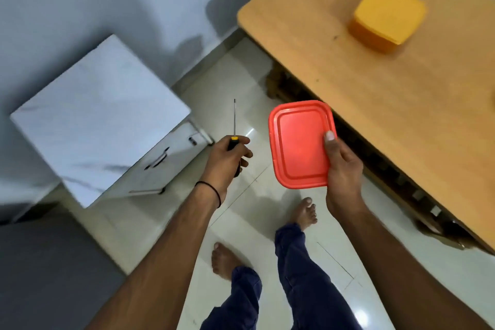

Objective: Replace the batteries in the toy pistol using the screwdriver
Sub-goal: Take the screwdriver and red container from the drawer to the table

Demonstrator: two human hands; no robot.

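Two hands, screwdriver (234, 126), red lid (300, 144)

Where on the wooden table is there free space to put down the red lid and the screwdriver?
The wooden table is bare nearly everywhere: the wide stretch between the yellow container and the near edge is free, and so is the left corner. Only the far part, around that container, is taken. The right hand holds the red lid, the left hand the screwdriver.
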